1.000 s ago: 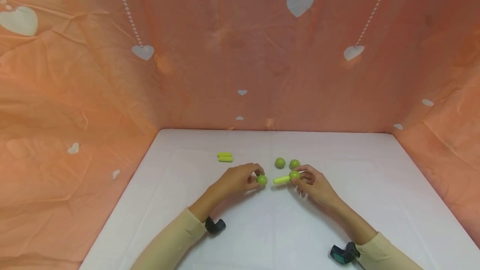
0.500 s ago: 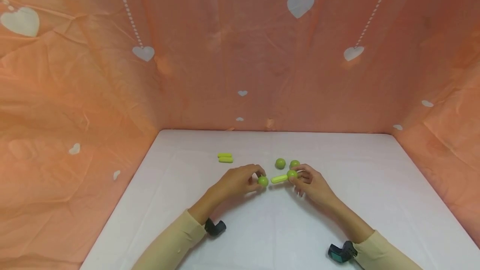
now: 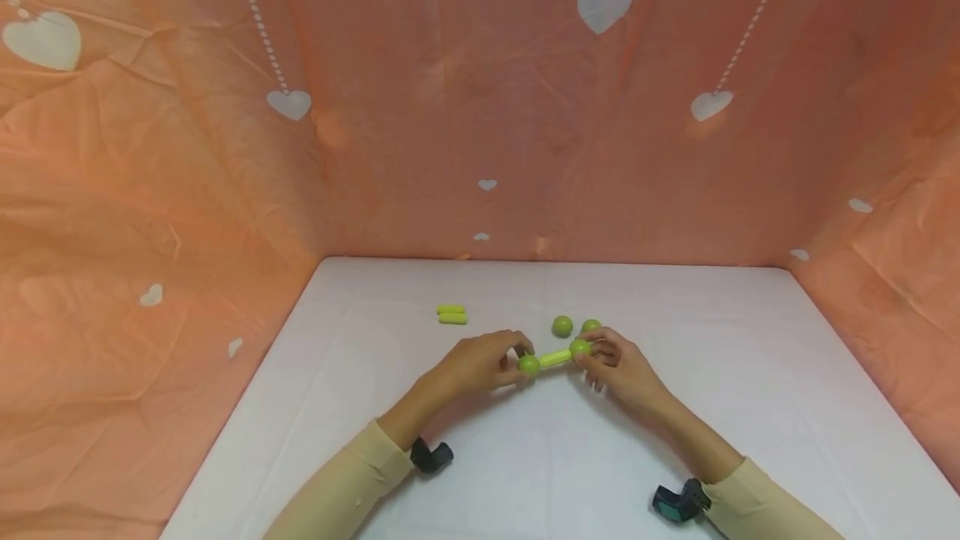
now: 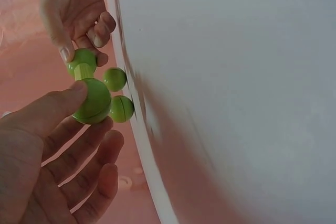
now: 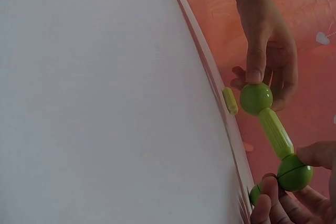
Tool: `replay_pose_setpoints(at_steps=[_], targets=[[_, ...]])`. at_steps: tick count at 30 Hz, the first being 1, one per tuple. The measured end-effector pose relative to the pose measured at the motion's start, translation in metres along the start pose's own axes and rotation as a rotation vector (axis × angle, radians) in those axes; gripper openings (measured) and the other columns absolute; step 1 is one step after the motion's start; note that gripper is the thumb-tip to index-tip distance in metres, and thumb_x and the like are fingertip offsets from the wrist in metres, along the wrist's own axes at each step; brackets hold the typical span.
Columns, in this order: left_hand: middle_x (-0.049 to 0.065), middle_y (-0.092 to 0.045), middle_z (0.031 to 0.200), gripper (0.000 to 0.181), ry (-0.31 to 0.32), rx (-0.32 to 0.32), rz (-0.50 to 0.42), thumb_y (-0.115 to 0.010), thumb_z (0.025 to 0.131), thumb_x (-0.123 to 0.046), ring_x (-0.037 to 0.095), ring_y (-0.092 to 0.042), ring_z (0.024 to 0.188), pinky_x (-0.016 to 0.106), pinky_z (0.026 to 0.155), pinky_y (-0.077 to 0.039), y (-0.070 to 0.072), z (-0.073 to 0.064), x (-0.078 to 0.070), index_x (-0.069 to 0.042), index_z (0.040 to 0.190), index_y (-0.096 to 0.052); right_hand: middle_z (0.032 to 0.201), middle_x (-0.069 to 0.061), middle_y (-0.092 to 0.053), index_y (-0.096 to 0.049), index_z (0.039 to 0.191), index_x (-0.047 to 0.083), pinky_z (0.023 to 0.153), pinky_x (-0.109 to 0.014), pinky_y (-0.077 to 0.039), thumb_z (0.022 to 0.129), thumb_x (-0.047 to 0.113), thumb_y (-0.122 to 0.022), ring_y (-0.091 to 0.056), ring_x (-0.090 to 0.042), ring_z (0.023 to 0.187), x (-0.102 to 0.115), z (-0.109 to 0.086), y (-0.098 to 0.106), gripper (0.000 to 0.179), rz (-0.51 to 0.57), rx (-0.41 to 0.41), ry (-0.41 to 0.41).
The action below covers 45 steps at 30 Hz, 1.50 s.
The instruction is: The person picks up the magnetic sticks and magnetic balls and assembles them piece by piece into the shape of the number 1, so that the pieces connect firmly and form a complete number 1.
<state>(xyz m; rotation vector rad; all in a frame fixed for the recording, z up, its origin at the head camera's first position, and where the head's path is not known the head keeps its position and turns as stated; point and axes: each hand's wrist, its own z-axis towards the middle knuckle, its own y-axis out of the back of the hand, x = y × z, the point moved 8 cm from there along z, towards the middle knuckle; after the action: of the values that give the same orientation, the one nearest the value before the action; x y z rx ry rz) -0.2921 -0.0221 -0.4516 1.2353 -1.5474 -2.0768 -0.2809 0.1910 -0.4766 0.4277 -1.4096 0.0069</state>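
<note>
My left hand (image 3: pixel 480 361) pinches a green ball (image 3: pixel 528 365) between thumb and fingers. A second green ball (image 3: pixel 580 348) is pinched by my right hand (image 3: pixel 630 373), with a yellow-green ridged rod (image 5: pixel 276 133) fixed to it. The rod's other end meets the left hand's ball, so the rod spans both balls just above the table. Whether it is seated in the left ball I cannot tell. In the left wrist view the left ball (image 4: pixel 93 100) hides part of the rod.
Two loose green balls, one at the left (image 3: pixel 562 326) and one partly behind the right fingers (image 3: pixel 591 327), lie beyond the hands. Two yellow-green rods (image 3: pixel 452 314) lie side by side at the back left. An orange cloth (image 3: pixel 450 107) with hearts surrounds the white table (image 3: pixel 540 473).
My right hand has moved left with its ball and rod, while the left ball shifted slightly right. The gap between rod and left ball has closed.
</note>
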Motion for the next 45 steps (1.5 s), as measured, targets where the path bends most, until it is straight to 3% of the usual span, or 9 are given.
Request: replay_pose_setpoints(at_steps=[9,20,34,45], targets=[[-0.007,-0.072,0.102,0.03,0.031,0.036,0.014,-0.082,0.098,-0.032,0.006,-0.061,0.085,0.027,0.073,-0.051,-0.002,0.001,0.0,-0.023,0.124,-0.069,0.098,-0.02,-0.071,-0.06,0.132,-0.004,0.057,-0.027,-0.052,0.104,0.011,-0.071,-0.064,-0.017,0.067,-0.002,0.002,0.0,0.034,-0.09,0.018,-0.014],[-0.007,-0.073,0.106,0.033,0.075,0.047,-0.041,-0.082,0.097,-0.035,0.005,-0.062,0.088,0.028,0.077,-0.052,-0.004,-0.001,0.006,-0.024,0.125,-0.069,0.095,-0.01,-0.074,-0.063,0.134,0.001,0.057,-0.027,-0.049,0.102,0.016,-0.075,-0.063,-0.018,0.065,-0.002,0.002,0.002,0.037,-0.213,0.006,-0.045],[-0.006,-0.073,0.106,0.032,0.132,0.026,-0.062,-0.083,0.097,-0.034,0.007,-0.062,0.086,0.029,0.076,-0.052,-0.003,-0.002,0.011,-0.023,0.125,-0.07,0.093,-0.007,-0.071,-0.062,0.133,0.004,0.057,-0.027,-0.053,0.098,0.007,-0.076,-0.065,-0.015,0.069,0.007,-0.007,-0.006,0.038,-0.245,-0.016,-0.016],[-0.006,-0.075,0.107,0.03,0.122,0.01,-0.065,-0.082,0.097,-0.038,0.006,-0.062,0.084,0.03,0.073,-0.051,-0.005,0.0,0.012,-0.024,0.121,-0.07,0.098,-0.009,-0.073,-0.063,0.133,0.004,0.059,-0.029,-0.055,0.098,0.006,-0.077,-0.07,-0.019,0.074,0.008,-0.011,-0.02,0.038,-0.203,0.012,-0.013]])
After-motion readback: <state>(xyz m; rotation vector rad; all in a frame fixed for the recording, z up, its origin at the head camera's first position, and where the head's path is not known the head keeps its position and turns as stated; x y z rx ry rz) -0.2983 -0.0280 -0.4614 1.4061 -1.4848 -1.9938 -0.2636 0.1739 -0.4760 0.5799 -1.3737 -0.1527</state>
